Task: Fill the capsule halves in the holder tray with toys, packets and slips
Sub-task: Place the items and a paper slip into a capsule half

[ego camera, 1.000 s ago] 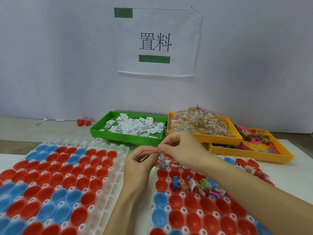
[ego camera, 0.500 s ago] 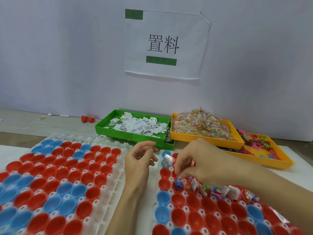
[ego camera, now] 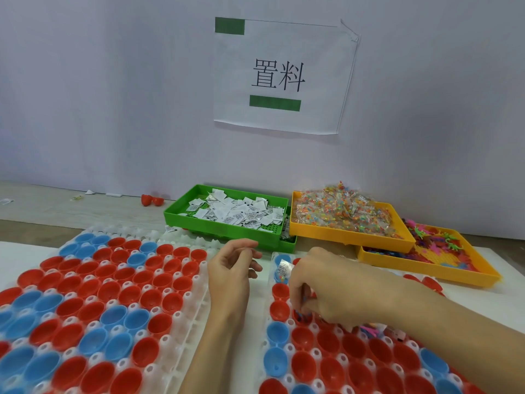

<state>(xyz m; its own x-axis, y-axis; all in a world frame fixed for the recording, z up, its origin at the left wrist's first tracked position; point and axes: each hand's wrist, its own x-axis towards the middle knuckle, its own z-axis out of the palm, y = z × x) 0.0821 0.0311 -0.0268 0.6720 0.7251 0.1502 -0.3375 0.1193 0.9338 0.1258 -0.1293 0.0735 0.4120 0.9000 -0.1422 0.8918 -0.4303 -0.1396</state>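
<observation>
Two clear holder trays hold red and blue capsule halves: the left tray [ego camera: 186,331] and the right tray [ego camera: 265,346]. My right hand [ego camera: 329,291] reaches down into a red capsule half [ego camera: 301,318] in the right tray, its fingertips pinching a small blue toy [ego camera: 302,311] there. A blue capsule half [ego camera: 281,260] at that tray's far left corner holds a printed slip [ego camera: 285,269]. My left hand [ego camera: 231,275] hovers between the trays, fingers loosely curled, holding nothing. Filled capsule halves [ego camera: 372,331] show just behind my right wrist.
At the back stand a green tray of white slips [ego camera: 181,214], a yellow tray of clear packets [ego camera: 349,237] and a second yellow tray of coloured toys [ego camera: 426,270]. Two loose red capsule halves [ego camera: 152,199] lie by the wall, under a paper sign [ego camera: 284,78].
Both hands first pinched a slip together above the right tray. The slip now lies in the blue capsule half. My left hand let go, and my right hand dropped into the red capsule half.
</observation>
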